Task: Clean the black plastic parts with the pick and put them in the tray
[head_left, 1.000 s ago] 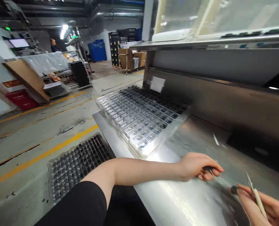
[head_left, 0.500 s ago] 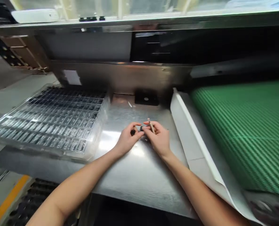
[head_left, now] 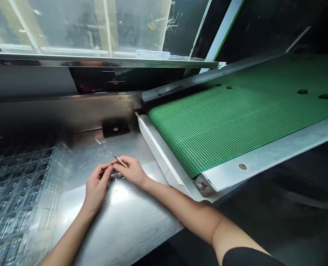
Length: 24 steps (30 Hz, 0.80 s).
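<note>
My left hand [head_left: 97, 184] is closed, thumb and fingers pinched together over the metal table. A small black part shows only as a dark bit between its fingers; most of it is hidden. Against those fingertips rests my right hand [head_left: 132, 171], also closed. It holds a slim, pen-like tool [head_left: 121, 161] with a tan handle and a dark, narrow tip pointing up and left. Whether the tool touches the part cannot be made out.
Clear plastic trays [head_left: 20, 199] with rows of pockets lie at the left. To the right, a green conveyor belt [head_left: 213, 133] carries several small dark pieces behind a white guard [head_left: 159, 151]. A black plate [head_left: 116, 129] and a white sliver [head_left: 97, 141] lie on the metal table [head_left: 130, 229].
The view has swung right, bringing more of the conveyor and its dark pieces into sight. Both hands stay together; the black part is now more covered by fingers.
</note>
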### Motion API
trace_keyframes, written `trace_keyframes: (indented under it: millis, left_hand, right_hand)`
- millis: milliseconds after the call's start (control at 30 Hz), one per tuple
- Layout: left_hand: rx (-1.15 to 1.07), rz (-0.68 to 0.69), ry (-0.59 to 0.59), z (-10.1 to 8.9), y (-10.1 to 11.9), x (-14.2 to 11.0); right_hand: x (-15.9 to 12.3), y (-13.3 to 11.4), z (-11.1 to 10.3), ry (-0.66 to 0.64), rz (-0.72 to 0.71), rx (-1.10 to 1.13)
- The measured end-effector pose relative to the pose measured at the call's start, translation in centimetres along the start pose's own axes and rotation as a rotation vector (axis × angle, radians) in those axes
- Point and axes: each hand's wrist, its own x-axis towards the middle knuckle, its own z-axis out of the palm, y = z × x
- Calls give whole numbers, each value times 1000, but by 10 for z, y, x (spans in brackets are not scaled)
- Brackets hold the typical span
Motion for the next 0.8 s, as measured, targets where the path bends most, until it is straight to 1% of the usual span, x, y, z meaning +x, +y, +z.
trace_keyframes:
  millis: [133, 267, 367, 467, 533, 667, 800]
  left_hand:
    - [-60, -57, -25, -1, -3, 2]
    - [-35, -87, -30, -1, -4, 3]
    - [-121, -109, -43, 0, -2, 4]
    - [-236, -109, -52, -1, 1, 5]
    - [-279, -112, -62, -1, 2, 6]
    - [-305, -131, -115, 0, 5, 7]
    - [-322, -137, -146, 3, 8, 6]
  right_hand:
    - [-3, -4, 0, -52, 13, -6]
    - [-6, -10, -1, -30, 37, -50]
    - [-5, -10, 0, 0, 78, 19]
    - [-3, -6, 1, 0, 139, 95]
    - [-1, -4, 1, 1, 155, 125]
    - [-1, -3, 1, 10, 133, 163]
    - [-1, 0, -2, 36, 106, 132]
